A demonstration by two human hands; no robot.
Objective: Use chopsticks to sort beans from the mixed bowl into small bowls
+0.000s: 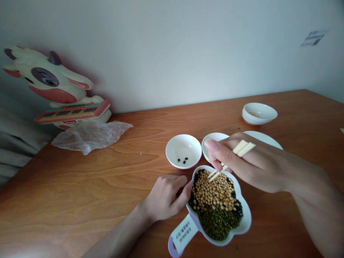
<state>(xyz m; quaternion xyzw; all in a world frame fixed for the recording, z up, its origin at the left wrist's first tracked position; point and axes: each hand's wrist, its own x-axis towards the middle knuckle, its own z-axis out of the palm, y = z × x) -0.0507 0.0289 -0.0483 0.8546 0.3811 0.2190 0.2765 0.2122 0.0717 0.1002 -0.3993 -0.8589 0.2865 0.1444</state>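
My right hand (249, 161) grips a pair of wooden chopsticks (243, 147), their tips down among the yellow soybeans (215, 193). These lie in a white handled dish (245, 222) with a lilac edge, alongside green mung beans (219, 222) and black beans (238, 209). At the dish's left rim, my left hand (168, 197) pinches the edge between thumb and curled fingers. A labelled handle (185, 233) points toward me. Just beyond the dish, a white bowl (185, 143) holds 3 black beans (182, 161). Whether a bean sits between the chopstick tips is unclear.
Behind my right hand are a second white bowl (215, 137), partly hidden, and a white plate (264, 138). Farther back stand stacked white bowls (259, 114). A cow-shaped toy keyboard (70, 89) and a clear plastic bag (92, 136) occupy the wooden table's (107, 186) left back.
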